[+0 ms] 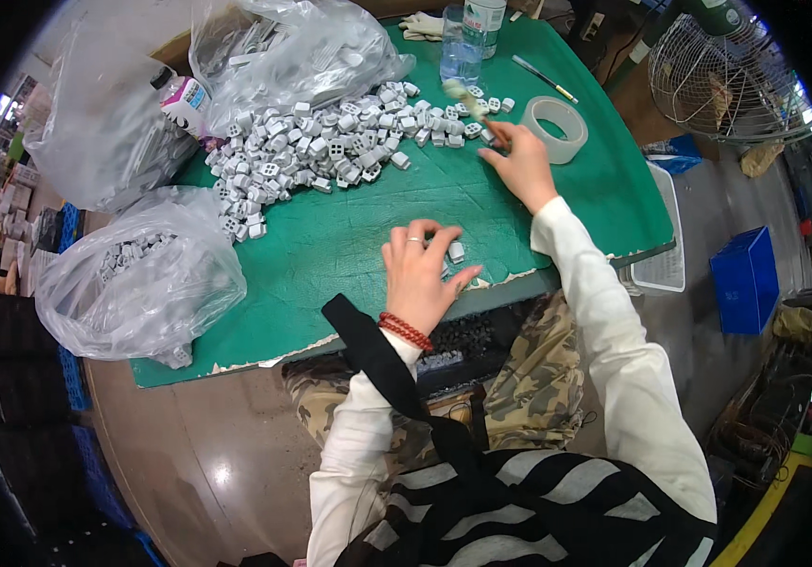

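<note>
Two clear plastic bags, one low (184, 326) and one tall (85, 142), stand at the left of the green table (330, 283). Next comes a heap of small grey-white parts (278, 156), beyond the left hand (422, 274). Its fingers curl, thumb and forefinger parted; a loose grey-white piece (457, 252) lies just beside the forefinger, above the thumb tip. Whether they grip anything underneath, I cannot tell. Rightward, a brush (476, 102) is pinched in the right hand's (523, 165) closed fingers, near a tape roll (570, 147).
</note>
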Available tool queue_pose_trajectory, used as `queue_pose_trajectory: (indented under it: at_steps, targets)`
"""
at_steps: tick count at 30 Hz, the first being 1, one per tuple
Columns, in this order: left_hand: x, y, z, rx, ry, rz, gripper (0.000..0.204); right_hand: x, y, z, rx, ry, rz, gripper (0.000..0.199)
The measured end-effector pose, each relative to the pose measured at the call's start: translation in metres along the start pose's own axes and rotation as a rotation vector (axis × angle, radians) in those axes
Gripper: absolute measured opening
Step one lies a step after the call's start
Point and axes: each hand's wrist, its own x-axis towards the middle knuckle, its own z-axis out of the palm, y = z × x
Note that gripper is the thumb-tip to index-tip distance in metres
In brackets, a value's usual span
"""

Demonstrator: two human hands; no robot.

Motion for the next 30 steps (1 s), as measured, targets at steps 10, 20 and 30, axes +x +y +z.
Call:
queue_pose_trajectory:
  at_steps: [10, 20, 30]
  targets:
    - [-0.026, -0.019, -0.027, 0.128, -0.183, 0.055, 0.033, -0.078, -0.058, -0.032, 0.372, -0.470, 0.161, 0.029]
    - [-0.019, -0.018, -0.038, 0.077, -0.209, 0.019, 0.058, -0.026, -0.090, 0.010, 0.353, -0.236, 0.095, 0.036]
    - [-0.018, -0.008, -0.015, 0.290, 0.033, -0.011, 0.050, -0.058, -0.080, 0.048, 0.195, -0.118, 0.062, 0.023]
